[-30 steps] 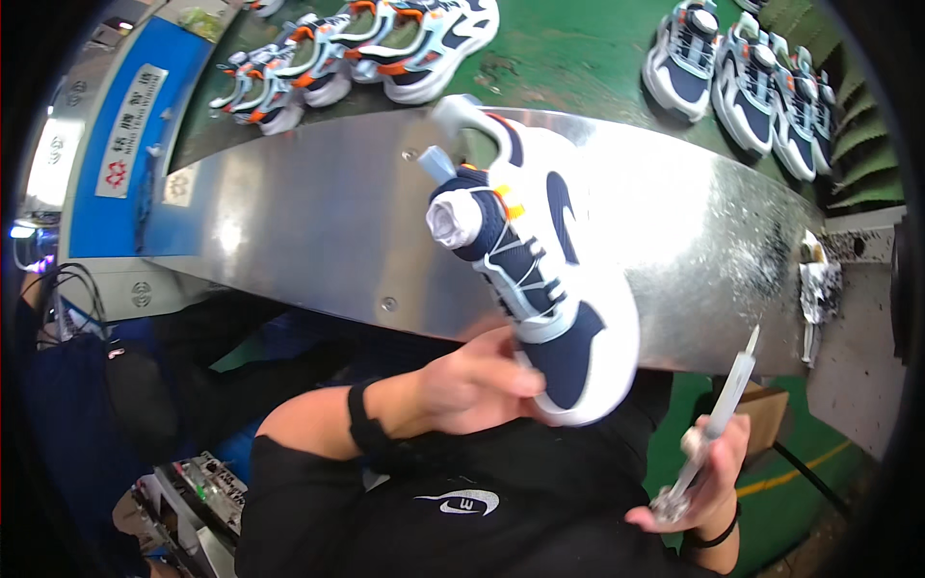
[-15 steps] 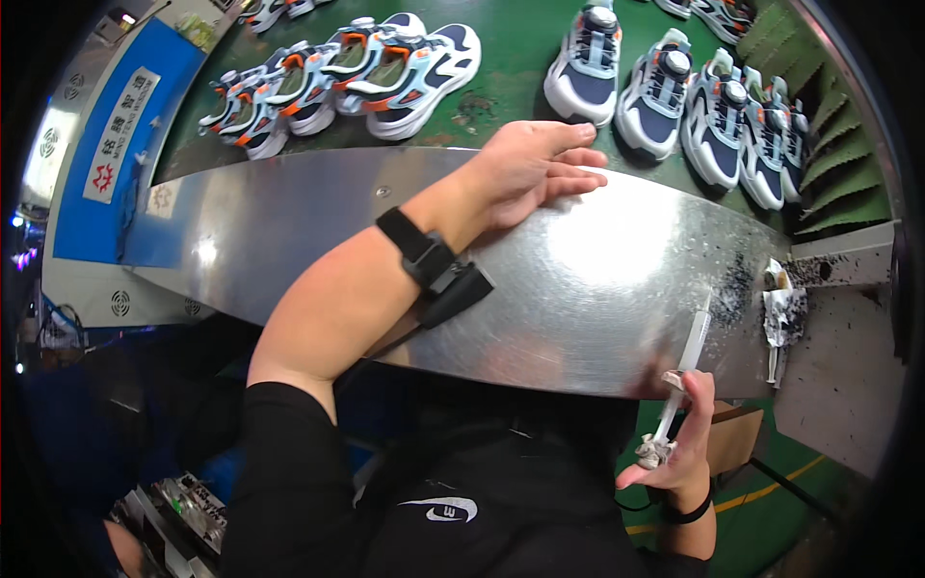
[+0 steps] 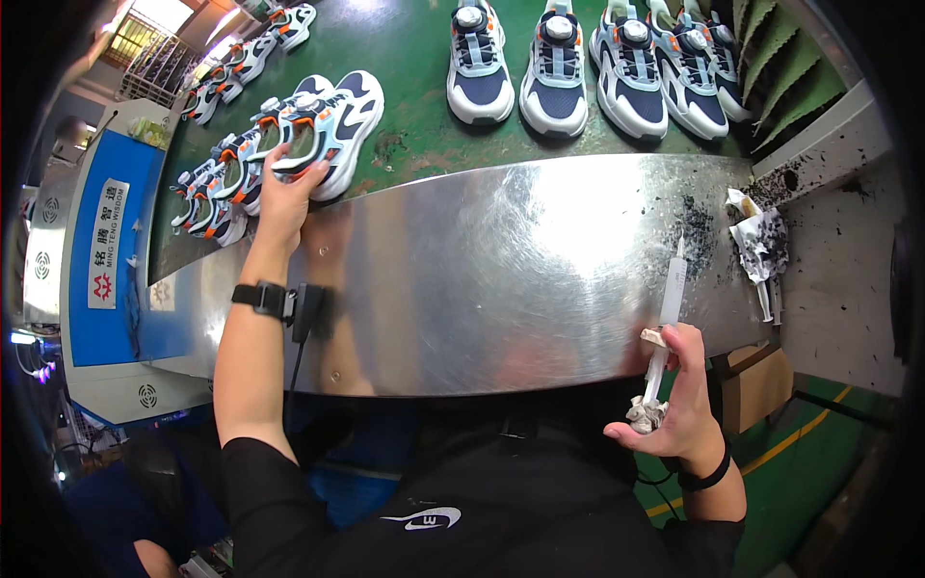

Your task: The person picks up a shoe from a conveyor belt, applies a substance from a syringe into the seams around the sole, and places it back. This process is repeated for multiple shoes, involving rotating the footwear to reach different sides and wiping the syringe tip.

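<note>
My left hand [image 3: 280, 204] reaches out to the far left, with thumb and fingers closed round the heel end of a white and navy sneaker [image 3: 353, 118] with orange and pale blue trim. That sneaker is among several like it on the green surface, toe pointing away. Low on the right, my right hand [image 3: 692, 409] holds a white syringe [image 3: 673, 291], its thin tip pointing away from me over the steel ledge. Whitish wrapping or residue covers the syringe's finger grip and plunger end. The palm side of my left hand is partly hidden.
A steel ledge [image 3: 434, 289] curves in front of me. Several sneakers [image 3: 557, 101] stand on the green surface [image 3: 409, 116] beyond it. Dark crumbs and a soiled white bundle [image 3: 759, 241] lie at right. Green flaps [image 3: 792, 63] hang far right; a blue panel [image 3: 101, 226] stands left.
My left hand has swung from mid-ledge to the far left and taken hold of a sneaker. The view has shifted. My right hand still holds the syringe.
</note>
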The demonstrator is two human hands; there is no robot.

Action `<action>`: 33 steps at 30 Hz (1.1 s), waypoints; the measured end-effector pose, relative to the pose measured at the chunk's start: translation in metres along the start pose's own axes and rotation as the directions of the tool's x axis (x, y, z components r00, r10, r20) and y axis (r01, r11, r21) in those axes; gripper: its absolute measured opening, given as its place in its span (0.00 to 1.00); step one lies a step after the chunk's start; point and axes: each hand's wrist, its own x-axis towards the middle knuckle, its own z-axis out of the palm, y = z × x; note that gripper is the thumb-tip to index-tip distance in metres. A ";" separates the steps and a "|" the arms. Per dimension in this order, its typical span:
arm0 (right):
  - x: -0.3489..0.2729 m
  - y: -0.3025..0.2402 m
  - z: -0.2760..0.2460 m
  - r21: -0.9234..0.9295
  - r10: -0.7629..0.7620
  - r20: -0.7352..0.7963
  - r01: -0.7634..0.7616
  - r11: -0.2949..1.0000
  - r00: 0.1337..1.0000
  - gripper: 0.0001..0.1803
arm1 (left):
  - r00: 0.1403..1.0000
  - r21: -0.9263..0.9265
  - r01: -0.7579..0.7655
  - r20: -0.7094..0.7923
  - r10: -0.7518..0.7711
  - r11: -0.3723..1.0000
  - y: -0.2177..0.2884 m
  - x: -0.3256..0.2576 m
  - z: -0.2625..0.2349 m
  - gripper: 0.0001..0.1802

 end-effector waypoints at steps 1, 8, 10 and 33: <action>-0.001 0.000 0.000 -0.010 0.004 -0.002 -0.004 1.000 1.000 0.55 | 0.999 0.007 0.045 0.016 -0.045 0.999 0.004 0.004 0.006 0.33; -0.022 0.006 -0.005 0.121 0.181 0.002 -0.180 0.976 0.983 0.63 | 1.000 -0.051 -0.012 -0.003 0.012 0.999 0.051 -0.021 0.003 0.31; -0.028 0.006 -0.005 0.245 0.272 -0.026 -0.258 0.935 0.962 0.68 | 0.998 -0.101 -0.029 0.055 0.035 0.994 0.065 -0.055 -0.007 0.30; 0.014 -0.057 -0.004 0.774 0.396 0.124 -0.338 0.536 0.910 0.65 | 0.877 -0.239 0.297 0.452 -0.165 0.925 0.072 -0.054 0.049 0.35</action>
